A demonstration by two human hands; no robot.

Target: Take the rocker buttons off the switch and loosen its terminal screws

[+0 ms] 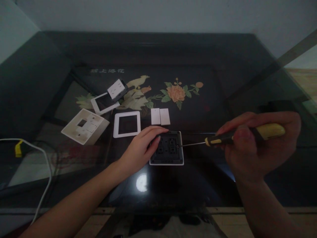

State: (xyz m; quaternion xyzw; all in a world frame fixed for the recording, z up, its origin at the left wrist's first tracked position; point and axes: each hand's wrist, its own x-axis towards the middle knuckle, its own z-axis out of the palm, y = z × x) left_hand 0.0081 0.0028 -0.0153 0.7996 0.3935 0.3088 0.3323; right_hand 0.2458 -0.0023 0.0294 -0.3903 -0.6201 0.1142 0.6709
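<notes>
A square wall switch [166, 155] with a black inner body and a white edge lies on the dark glass table. My left hand [145, 145] grips its left side, fingers along the top and thumb on the inner face. In my right hand [257, 145] is a yellow and black screwdriver [220, 140], fingers closed around the handle. Its thin shaft points left, and the tip meets the right part of the switch body. Just behind the switch lie two white rocker caps [160, 116] side by side.
Left of the caps lies a white square frame [116, 125]. Beyond it, a socket module [117, 89] rests on another white frame [99, 110]. A white back box [84, 127] sits further left. A white cable [48, 165] with a yellow tag [18, 148] runs along the left.
</notes>
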